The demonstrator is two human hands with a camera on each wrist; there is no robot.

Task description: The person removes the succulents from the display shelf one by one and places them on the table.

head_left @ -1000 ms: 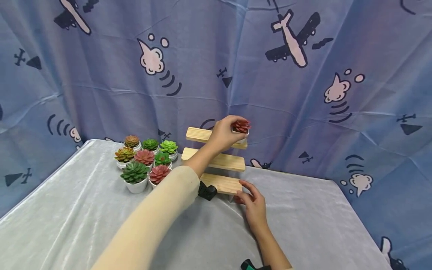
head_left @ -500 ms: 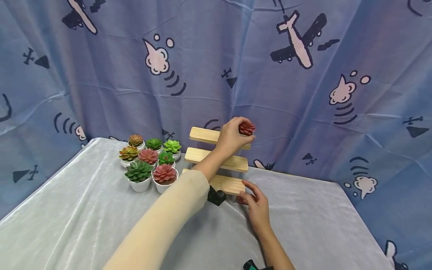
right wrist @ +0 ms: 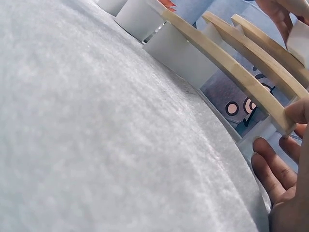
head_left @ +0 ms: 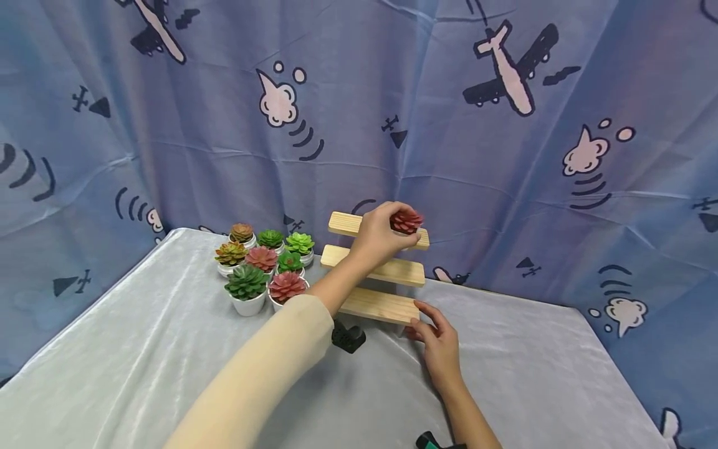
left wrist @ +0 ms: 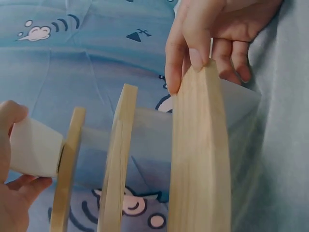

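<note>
My left hand (head_left: 377,238) grips a small potted red succulent (head_left: 406,222) at the right part of the top board (head_left: 343,223) of a three-tier wooden shelf. In the left wrist view, the white pot (left wrist: 35,148) stands against that board's upper face. The middle board (head_left: 401,271) and bottom board (head_left: 381,305) are partly behind my left arm. My right hand (head_left: 441,349) holds the right end of the bottom board, thumb and fingers at its edge. In the right wrist view, two fingers (right wrist: 273,166) hang below that board by the clear side support (right wrist: 260,140).
Several potted succulents in green, pink and orange, including a dark green one (head_left: 247,284), stand grouped left of the shelf on the grey cloth (head_left: 185,349). A black object (head_left: 349,337) shows below my left forearm. Behind the table hangs a blue patterned curtain (head_left: 336,125).
The head view has turned slightly left. My left hand and the red succulent have shifted a little left along the top board and lower. My right hand stays at the bottom board's end.
</note>
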